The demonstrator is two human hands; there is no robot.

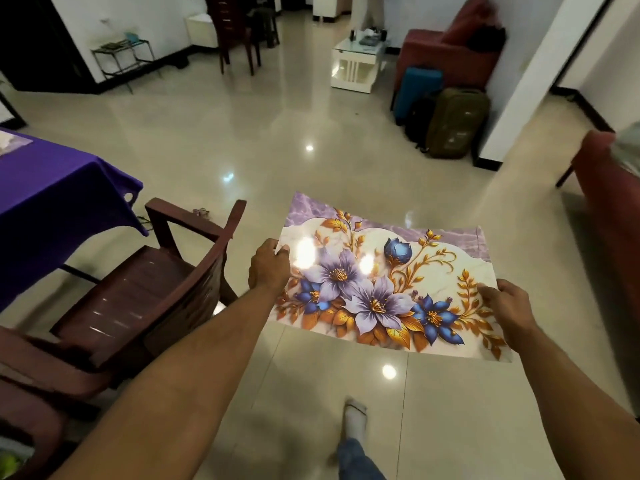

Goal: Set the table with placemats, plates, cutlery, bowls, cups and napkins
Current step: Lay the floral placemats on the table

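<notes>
The left hand (268,265) has its fingers (281,250) curled over the left edge of a flowery placemat (381,285), pinching it. The right hand (507,304) pinches the right edge, thumb on top. The placemat is held flat in the air above the shiny floor (242,161), in the middle of the frame. A brown chair (145,292) stands at the left. A worktop with a purple cloth (52,188) is at the far left.
</notes>
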